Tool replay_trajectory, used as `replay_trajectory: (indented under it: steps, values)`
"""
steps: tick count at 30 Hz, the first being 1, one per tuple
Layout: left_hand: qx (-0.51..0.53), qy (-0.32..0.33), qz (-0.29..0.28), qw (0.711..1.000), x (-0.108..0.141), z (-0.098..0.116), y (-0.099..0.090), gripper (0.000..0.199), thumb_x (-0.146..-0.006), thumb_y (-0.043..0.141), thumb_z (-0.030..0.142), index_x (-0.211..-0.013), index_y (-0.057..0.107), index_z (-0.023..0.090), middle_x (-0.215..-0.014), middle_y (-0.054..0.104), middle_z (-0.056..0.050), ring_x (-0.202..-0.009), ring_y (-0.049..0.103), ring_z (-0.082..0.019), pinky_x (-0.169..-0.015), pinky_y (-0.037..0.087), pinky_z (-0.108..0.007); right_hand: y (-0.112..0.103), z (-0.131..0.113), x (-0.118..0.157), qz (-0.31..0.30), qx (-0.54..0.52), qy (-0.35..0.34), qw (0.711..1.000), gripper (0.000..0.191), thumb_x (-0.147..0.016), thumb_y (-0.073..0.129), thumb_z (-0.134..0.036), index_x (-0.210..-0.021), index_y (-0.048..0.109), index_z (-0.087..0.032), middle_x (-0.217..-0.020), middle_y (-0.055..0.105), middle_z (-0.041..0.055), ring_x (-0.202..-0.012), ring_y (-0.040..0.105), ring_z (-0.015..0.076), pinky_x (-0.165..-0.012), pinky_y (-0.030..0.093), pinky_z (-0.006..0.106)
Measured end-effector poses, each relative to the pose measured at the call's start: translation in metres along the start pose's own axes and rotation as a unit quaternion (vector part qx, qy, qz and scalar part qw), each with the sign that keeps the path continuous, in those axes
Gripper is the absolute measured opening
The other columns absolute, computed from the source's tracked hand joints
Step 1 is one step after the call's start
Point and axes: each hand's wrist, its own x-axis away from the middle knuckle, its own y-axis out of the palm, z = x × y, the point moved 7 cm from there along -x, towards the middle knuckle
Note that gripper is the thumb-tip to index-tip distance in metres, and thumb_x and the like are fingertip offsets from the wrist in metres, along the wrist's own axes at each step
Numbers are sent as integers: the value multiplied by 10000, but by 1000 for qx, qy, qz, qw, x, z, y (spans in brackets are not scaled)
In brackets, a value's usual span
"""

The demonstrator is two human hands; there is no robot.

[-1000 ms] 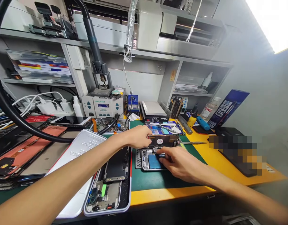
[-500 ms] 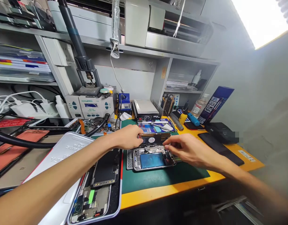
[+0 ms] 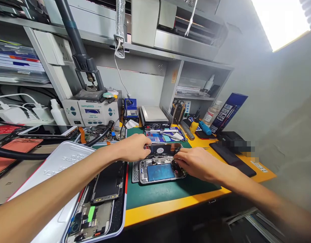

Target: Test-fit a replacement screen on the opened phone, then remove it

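Observation:
An opened phone body [image 3: 162, 171] lies on a green mat [image 3: 155, 197], its inner parts and a blue-filmed rectangle showing. The phone screen [image 3: 165, 149] stands tilted up along the body's far edge, dark inner side toward me. My left hand [image 3: 135, 147] is closed on the screen's left end, thumb toward me. At the right end, my right hand [image 3: 193, 161] has its fingers pinched together where screen and body meet. What lies between those fingertips is hidden. Under the phone's left end a perforated metal plate [image 3: 135, 172] shows.
At left, a tray [image 3: 122, 216] holds phone parts, with a pale lid [image 3: 56, 172] leaning against it. A rework station [image 3: 91, 113], a hot plate [image 3: 155, 114] and small tools stand behind. A dark phone [image 3: 232, 158] and black box [image 3: 233, 141] are at right.
The right hand's fingers have closed together at the screen's right end. My left hand keeps its hold on the screen. The whole view has shifted slightly.

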Motion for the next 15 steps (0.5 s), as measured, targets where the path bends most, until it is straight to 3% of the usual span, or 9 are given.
replay_trajectory:
  steps: [9,15]
  values:
    - [1,13,15,1000,1,-1,0,374,-987,596,448,-730,564,179,-649,500,57,-580,469,-116,-608,423,-271,1,-9,-12,-57,69,-23,996,173,-965,553,-73,-877,688,-137,-885,733,75,-707,649,176,-646,471,302]
    - [1,7,11,1000,2,-2,-1,362,-986,598,445,-744,576,176,-663,521,52,-574,469,-112,-597,422,-267,-6,-9,-22,-96,76,-7,992,198,-1028,617,-230,-859,669,-141,-775,675,-16,-663,647,130,-685,564,300]
